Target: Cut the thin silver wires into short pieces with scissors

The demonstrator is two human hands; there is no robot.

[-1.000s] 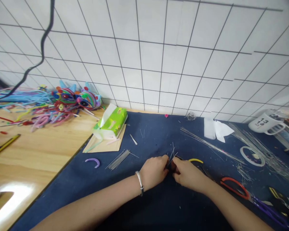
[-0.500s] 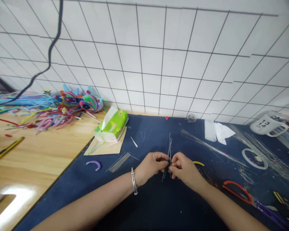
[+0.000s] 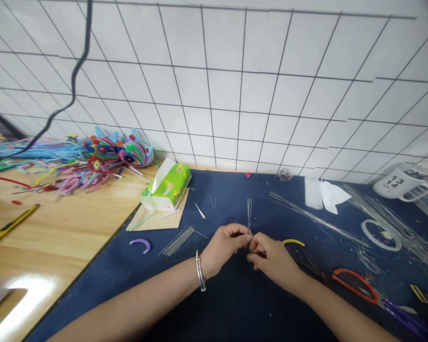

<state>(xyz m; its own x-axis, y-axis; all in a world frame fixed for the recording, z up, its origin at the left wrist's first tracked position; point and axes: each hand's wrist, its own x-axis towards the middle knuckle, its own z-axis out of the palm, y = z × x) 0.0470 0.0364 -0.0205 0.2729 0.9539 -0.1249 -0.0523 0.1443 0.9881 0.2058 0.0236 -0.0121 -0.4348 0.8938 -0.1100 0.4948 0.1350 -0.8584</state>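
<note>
My left hand [image 3: 224, 246] and my right hand [image 3: 271, 256] meet over the dark blue mat [image 3: 235, 304], fingers pinched together on a small bundle of thin silver wires [image 3: 249, 214] that stands upright between them. The wire tips rise above my fingertips. A silver bangle [image 3: 199, 270] sits on my left wrist. A yellow curved piece [image 3: 293, 242] lies just behind my right hand. A loose pile of short wires [image 3: 178, 239] lies on the mat to the left of my left hand.
A green tissue pack [image 3: 167, 185] rests on brown card. Long wires [image 3: 314, 216], a tape ring [image 3: 381, 234], a white mug [image 3: 401, 183] and red-handled scissors [image 3: 356, 287] lie on the right. Colourful pipe cleaners [image 3: 74, 161] and a yellow knife [image 3: 10, 225] sit on the wooden table to the left. A purple arc [image 3: 140, 243] lies on the mat.
Both hands lifted the wire bundle off the mat and stood it upright. The wires, splayed before, are now gathered into a tight even bundle.
</note>
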